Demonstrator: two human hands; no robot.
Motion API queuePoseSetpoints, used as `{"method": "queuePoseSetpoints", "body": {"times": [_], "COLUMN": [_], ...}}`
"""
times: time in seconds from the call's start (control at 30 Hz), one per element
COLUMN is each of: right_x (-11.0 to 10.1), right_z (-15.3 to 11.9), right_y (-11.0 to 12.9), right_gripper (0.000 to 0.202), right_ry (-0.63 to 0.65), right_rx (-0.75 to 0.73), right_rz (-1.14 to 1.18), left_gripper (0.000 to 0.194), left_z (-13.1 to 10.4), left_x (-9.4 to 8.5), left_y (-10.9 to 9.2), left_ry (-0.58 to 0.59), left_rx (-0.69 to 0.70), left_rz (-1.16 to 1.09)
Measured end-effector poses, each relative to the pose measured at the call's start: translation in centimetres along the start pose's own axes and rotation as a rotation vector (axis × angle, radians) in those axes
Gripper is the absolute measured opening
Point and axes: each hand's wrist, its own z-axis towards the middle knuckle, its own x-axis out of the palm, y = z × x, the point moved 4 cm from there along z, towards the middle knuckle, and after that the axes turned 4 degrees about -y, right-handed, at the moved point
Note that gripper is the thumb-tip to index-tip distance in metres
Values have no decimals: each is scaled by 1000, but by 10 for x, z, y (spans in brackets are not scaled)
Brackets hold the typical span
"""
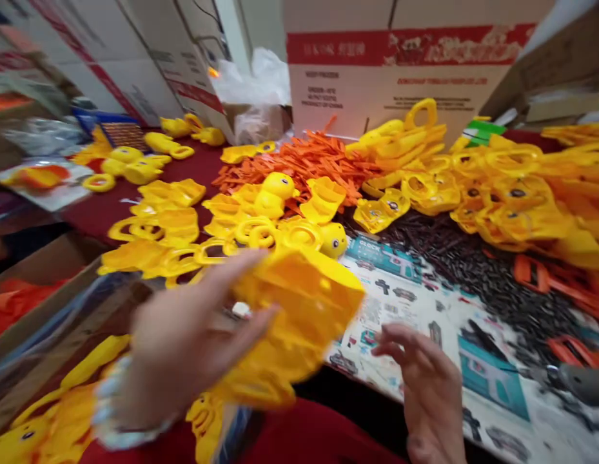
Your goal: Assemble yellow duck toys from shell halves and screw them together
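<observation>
Left hand (183,335): blurred by motion; I see its fingers clamped on yellow plastic shells (294,309), thumb across the near face. Shells: glossy, thin-walled, hollow, angular at one corner; their count I cannot tell, and the hand covers part of them. Held above the worktop's near edge.

Right hand (425,380): fingers parted and loosely curled, apart from the shells, beside the printed sheet (400,322); wrist cut off by the frame.

Bracelet (125,406): pale, chunky, on my left wrist.

Duck-shaped pieces (274,193): yellow, rounded, among flatter halves and rings, behind the held shells.

Orange pieces (309,161): slender, heaped, partly buried under yellow ones.

Small dark parts (512,309): loose, too fine to identify, spread over the sheet.

Grey tool (584,383): cut off at right.

Printed carton (342,77): upright, closing off the far side.
</observation>
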Motion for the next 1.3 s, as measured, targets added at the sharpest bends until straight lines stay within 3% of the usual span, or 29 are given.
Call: {"method": "queuePoseSetpoints", "body": {"times": [0.1,0.17,0.27,0.37,0.43,0.57,0.7,0.83,1.07,1.2,1.3], "right_x": [-11,-18,-34,-57,-76,-103,-105,-107,-87,-64,-47], "right_z": [8,8,14,42,76,145,171,158,93,68,64], "right_y": [-10,-29,-61,-85,-101,-140,-170,-159,-85,-52,-47], "right_gripper": [40,25,28,36,30,21,25,19,31,14,12], "right_ry": [-32,-35,-5,85,91,16,-55,-107,51,113,269], "right_rx": [53,99,144,208,286,468,577,586,431,220,103], "right_rz": [-175,-372,-521,-622,-737,-1005,-1107,-981,-477,-488,-669], "left_gripper": [34,40,45,51,59,61,62,62,64,61,59], "left_z": [-29,-42,-60,-84,-97,-108,-109,-108,-107,-105,-104], "left_x": [73,113,142,148,150,157,161,160,162,161,160], "left_y": [-46,-62,-85,-112,-124,-138,-143,-141,-142,-143,-144], "left_ry": [417,484,460,594,667,611,553,538,580,596,597], "left_rx": [185,156,233,430,440,364,350,341,318,325,331], "left_rz": [-435,-456,-394,-427,-383,-269,-242,-261,-264,-262,-254]}}
